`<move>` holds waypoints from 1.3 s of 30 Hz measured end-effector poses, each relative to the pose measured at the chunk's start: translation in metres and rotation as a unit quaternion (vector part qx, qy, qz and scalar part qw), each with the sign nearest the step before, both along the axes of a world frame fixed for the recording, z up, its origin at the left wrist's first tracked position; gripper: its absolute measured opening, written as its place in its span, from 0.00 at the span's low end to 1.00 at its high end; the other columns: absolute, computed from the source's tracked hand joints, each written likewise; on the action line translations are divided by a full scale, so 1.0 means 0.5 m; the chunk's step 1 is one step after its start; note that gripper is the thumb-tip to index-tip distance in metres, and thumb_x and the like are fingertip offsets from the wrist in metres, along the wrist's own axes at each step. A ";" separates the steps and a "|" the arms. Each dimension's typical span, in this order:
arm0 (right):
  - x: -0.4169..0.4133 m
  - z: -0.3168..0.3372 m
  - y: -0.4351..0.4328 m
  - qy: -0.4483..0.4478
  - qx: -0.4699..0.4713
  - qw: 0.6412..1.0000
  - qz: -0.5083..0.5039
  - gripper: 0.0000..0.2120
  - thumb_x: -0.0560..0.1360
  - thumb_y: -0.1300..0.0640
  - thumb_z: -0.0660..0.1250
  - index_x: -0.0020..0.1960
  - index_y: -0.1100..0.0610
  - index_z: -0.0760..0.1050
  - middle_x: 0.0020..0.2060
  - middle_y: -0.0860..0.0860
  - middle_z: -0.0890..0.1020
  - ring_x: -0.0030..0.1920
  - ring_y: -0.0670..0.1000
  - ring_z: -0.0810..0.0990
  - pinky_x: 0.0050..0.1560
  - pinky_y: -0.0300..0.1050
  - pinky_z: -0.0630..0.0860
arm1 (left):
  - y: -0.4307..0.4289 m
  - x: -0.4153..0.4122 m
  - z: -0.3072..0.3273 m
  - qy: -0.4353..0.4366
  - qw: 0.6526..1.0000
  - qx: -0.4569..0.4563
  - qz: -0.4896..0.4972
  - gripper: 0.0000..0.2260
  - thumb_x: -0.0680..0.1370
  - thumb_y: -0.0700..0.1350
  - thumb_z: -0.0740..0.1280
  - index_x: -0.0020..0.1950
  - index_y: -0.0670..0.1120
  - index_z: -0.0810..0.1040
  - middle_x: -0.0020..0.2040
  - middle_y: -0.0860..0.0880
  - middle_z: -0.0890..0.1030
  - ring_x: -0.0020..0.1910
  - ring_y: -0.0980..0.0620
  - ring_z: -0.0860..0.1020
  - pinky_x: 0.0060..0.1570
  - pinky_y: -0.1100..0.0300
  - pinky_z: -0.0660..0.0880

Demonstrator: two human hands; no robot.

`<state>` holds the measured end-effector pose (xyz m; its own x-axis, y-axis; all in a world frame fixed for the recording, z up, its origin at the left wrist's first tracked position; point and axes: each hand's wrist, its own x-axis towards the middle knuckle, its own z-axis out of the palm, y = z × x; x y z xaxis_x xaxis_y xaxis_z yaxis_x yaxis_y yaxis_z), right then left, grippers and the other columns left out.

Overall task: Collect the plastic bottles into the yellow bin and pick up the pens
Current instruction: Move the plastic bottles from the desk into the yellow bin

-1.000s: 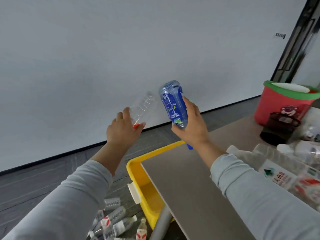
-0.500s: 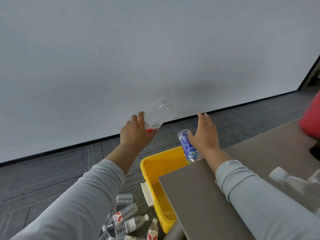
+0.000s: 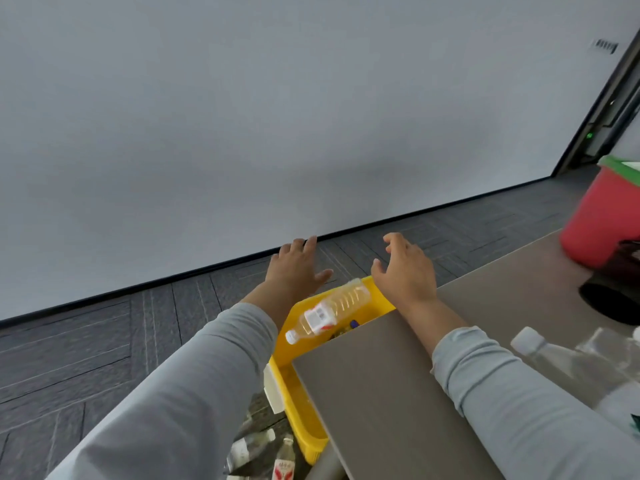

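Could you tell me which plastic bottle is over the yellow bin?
The white-capped bottle with the red-and-white label, over the yellow bin; the rest lie on the floor or the table.

I see a plain pale grey wall [image 3: 277, 98] filling the top half, evenly and softly lit. A black baseboard [image 3: 138, 287] runs along its foot, slanting across the view. The floor [image 3: 86, 341] is dark grey carpet tile in a herringbone layout. Lower right there's a grey-brown surface [image 3: 381, 393] with a square corner, and a rounded grey leg [image 3: 325, 462] under it at the bottom edge. Far right is a dark door frame [image 3: 602, 109] with a small green light [image 3: 589, 135] on it. There's a small dark striped label [image 3: 604, 46] on the wall, top right.
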<state>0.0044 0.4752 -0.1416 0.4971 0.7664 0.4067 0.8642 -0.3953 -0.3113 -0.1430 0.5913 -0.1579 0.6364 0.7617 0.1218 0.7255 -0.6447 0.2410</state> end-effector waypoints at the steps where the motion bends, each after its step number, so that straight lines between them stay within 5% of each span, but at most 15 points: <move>1: 0.000 0.001 -0.005 -0.001 -0.004 1.000 0.001 0.21 0.76 0.54 0.62 0.67 0.59 0.66 0.61 0.56 0.76 0.59 0.57 0.74 0.54 0.51 0.71 | -0.007 0.000 0.008 -0.011 1.000 0.024 -0.010 0.31 0.78 0.58 0.60 0.76 0.45 0.55 0.72 0.43 0.64 0.70 0.43 0.64 0.67 0.49 0.65; 7: -0.022 0.012 -0.042 -0.008 -0.034 0.999 0.005 0.20 0.77 0.53 0.61 0.66 0.59 0.66 0.59 0.55 0.78 0.58 0.56 0.76 0.52 0.50 0.72 | -0.067 -0.014 0.062 -0.025 0.992 0.114 -0.049 0.15 0.81 0.50 0.55 0.62 0.43 0.71 0.59 0.44 0.73 0.57 0.46 0.73 0.52 0.54 0.70; 27: 0.005 0.174 -0.483 -0.091 -0.100 0.981 -0.138 0.13 0.77 0.51 0.59 0.59 0.56 0.70 0.52 0.55 0.80 0.52 0.57 0.78 0.48 0.48 0.74 | -0.424 0.060 0.205 -0.013 0.962 0.191 -0.196 0.14 0.80 0.50 0.57 0.61 0.43 0.71 0.58 0.45 0.74 0.57 0.45 0.73 0.50 0.53 0.71; 35: 0.026 0.192 -0.720 -0.080 -0.120 0.969 -0.202 0.11 0.77 0.52 0.58 0.57 0.54 0.71 0.52 0.53 0.79 0.51 0.55 0.77 0.45 0.47 0.73 | -0.574 0.128 0.194 0.000 0.935 0.210 -0.287 0.17 0.78 0.50 0.60 0.66 0.45 0.69 0.62 0.47 0.72 0.62 0.47 0.71 0.56 0.53 0.71; 39: 0.024 0.183 -0.801 -0.062 -0.123 0.966 -0.221 0.07 0.77 0.53 0.59 0.51 0.54 0.72 0.46 0.51 0.79 0.44 0.52 0.78 0.45 0.48 0.78 | -0.626 0.156 0.181 0.062 0.911 0.198 -0.356 0.26 0.77 0.50 0.63 0.74 0.47 0.61 0.71 0.46 0.65 0.70 0.46 0.64 0.66 0.52 0.65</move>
